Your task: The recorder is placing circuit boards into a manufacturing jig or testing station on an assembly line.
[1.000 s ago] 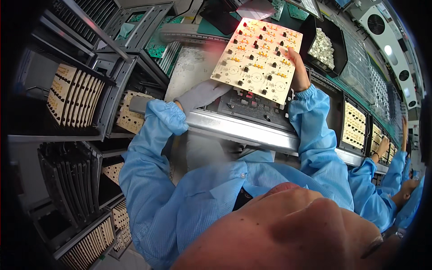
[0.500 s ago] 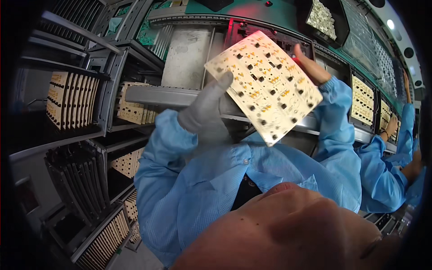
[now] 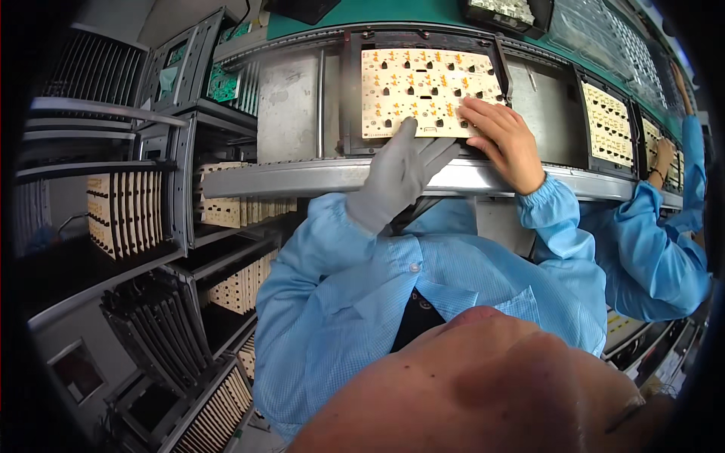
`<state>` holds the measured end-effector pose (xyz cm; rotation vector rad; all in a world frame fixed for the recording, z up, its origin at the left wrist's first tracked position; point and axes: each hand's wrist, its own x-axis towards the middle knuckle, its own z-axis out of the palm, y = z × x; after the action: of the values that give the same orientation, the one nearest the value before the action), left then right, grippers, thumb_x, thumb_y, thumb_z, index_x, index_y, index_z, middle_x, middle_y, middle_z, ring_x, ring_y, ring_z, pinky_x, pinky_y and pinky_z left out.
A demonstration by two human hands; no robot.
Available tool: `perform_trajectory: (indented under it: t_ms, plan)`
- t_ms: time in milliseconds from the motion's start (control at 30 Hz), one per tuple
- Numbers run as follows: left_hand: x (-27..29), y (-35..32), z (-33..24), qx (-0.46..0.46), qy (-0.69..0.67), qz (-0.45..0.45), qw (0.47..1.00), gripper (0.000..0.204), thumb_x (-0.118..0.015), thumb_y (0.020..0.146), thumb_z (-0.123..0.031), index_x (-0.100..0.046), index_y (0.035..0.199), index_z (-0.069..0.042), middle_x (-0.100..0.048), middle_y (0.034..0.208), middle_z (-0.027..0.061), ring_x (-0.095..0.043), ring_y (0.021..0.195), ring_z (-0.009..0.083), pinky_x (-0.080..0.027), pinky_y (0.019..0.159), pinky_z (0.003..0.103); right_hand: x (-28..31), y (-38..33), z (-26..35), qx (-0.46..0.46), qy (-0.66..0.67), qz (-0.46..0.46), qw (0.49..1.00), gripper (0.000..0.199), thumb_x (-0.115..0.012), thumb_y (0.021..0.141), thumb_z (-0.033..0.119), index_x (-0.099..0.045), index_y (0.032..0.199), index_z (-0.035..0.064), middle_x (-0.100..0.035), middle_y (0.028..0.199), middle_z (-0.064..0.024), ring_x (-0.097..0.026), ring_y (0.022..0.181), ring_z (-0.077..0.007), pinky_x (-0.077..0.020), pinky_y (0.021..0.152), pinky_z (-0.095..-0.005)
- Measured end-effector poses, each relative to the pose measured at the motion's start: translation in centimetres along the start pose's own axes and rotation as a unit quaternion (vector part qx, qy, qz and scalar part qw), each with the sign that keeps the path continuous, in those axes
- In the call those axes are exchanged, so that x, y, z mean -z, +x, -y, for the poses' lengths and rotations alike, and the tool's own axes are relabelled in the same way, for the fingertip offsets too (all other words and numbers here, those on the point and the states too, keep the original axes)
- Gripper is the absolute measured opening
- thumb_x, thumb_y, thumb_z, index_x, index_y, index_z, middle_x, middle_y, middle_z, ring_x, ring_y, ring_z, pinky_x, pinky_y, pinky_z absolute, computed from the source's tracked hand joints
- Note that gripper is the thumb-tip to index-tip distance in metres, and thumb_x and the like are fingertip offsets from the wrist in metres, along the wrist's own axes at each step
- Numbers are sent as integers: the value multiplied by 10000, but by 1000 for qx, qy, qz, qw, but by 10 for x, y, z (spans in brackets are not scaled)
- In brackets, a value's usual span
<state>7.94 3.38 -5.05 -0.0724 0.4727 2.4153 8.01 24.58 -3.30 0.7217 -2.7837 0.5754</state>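
Note:
A cream circuit board (image 3: 417,78) with rows of black and orange parts lies face up in a dark carrier frame (image 3: 353,113) on the conveyor. My left hand (image 3: 389,181), in a grey glove, is at the board's near edge. Its thumb touches the board and its other fingers stretch to the right just below that edge. Bare and open, my right hand (image 3: 510,147) rests its fingertips on the board's near right corner, with the thumb beside the edge. The board's underside is hidden.
A metal rail (image 3: 302,177) runs along the conveyor's near side. On the left, racks hold upright cream boards (image 3: 124,211) and black frames (image 3: 162,332). Another loaded carrier (image 3: 609,121) sits to the right, near a co-worker's hand (image 3: 662,160). A black box (image 3: 510,26) of small pale parts stands behind.
The board, tilted in the air before, now lies flat in the carrier frame. Both my hands have come to its near edge, the right one moving down from its far right side.

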Motion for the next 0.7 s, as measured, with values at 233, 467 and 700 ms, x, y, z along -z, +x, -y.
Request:
perform_trajectory:
  t_ms: [233, 467, 700]
  plan:
    - [-29, -42, -61, 35, 528, -52, 847, 399, -385, 983, -265, -471, 1270, -3, -543, 1237, 122, -538, 1122, 233, -439, 953, 350, -14, 3, -8, -20, 7, 3, 1000, 406, -649, 800, 214, -587, 1191, 127, -554, 1264, -69, -521, 1141, -261, -404, 924, -378]
    - [43, 54, -122, -393, 884, -48, 249, 256, -573, 868, -209, -609, 1097, -100, -639, 957, 113, -590, 950, 277, -436, 851, 380, -7, 22, -59, -118, 32, -107, 987, 262, -631, 838, 240, -644, 1068, 116, -623, 987, -96, -591, 915, -276, -480, 747, -360]
    - [48, 156, -127, -439, 880, -74, 166, 198, -611, 822, -218, -642, 1002, -142, -647, 874, 58, -574, 871, 291, -402, 866, 391, -24, 73, -148, -136, -268, -147, 942, 241, -583, 852, 321, -636, 908, 93, -621, 815, -88, -607, 760, -252, -493, 676, -374]
